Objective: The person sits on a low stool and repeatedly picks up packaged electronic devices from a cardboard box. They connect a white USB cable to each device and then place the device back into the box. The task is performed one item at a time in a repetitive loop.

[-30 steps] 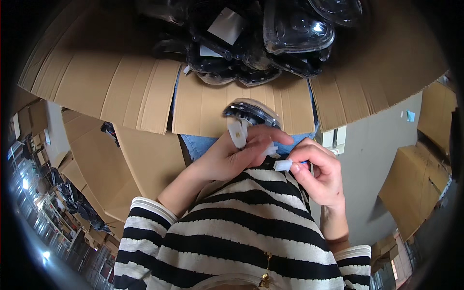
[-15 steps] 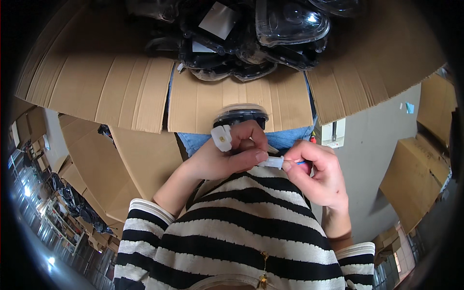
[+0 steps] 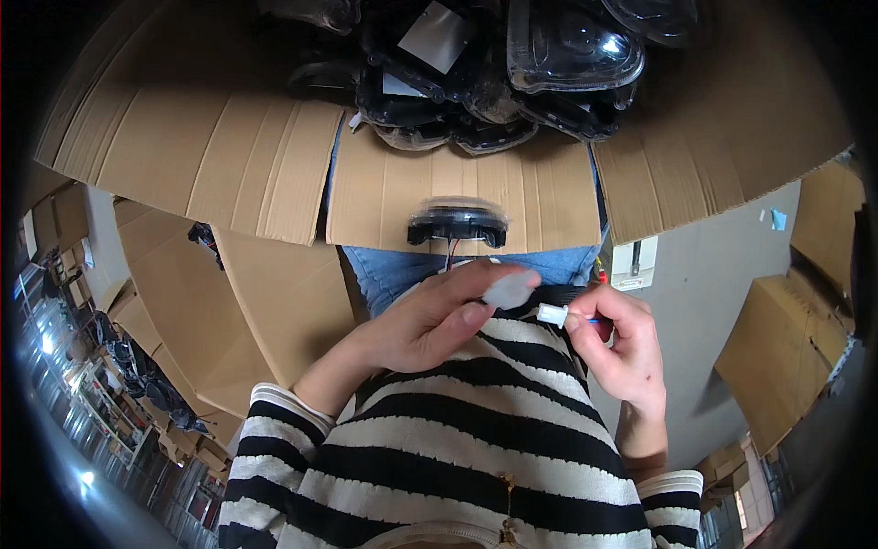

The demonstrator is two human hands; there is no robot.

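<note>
- Room: grey floor (image 3: 700, 293), brown cardboard boxes (image 3: 777, 352) to the right.
- Change: a moment ago a white piece bridged both hands' fingertips; now a gap separates them, so I judge nothing is joined across it at present.
- Right hand (image 3: 622, 343): thumb and forefinger pinched together on a small white connector (image 3: 551, 315), blue wire (image 3: 594, 320) behind.
- Left hand (image 3: 430, 316): a motion-blurred white piece (image 3: 510, 290) at its fingers, near the connector but apart; whether they clamp it, I cannot tell.
- Black lamp unit (image 3: 457, 226), one: just beyond the left hand, on a cardboard flap (image 3: 540, 197), thin wires (image 3: 450, 252) trailing handward.
- Lamp pile (image 3: 576, 50): clear-fronted, black-bodied, farther out.
</note>
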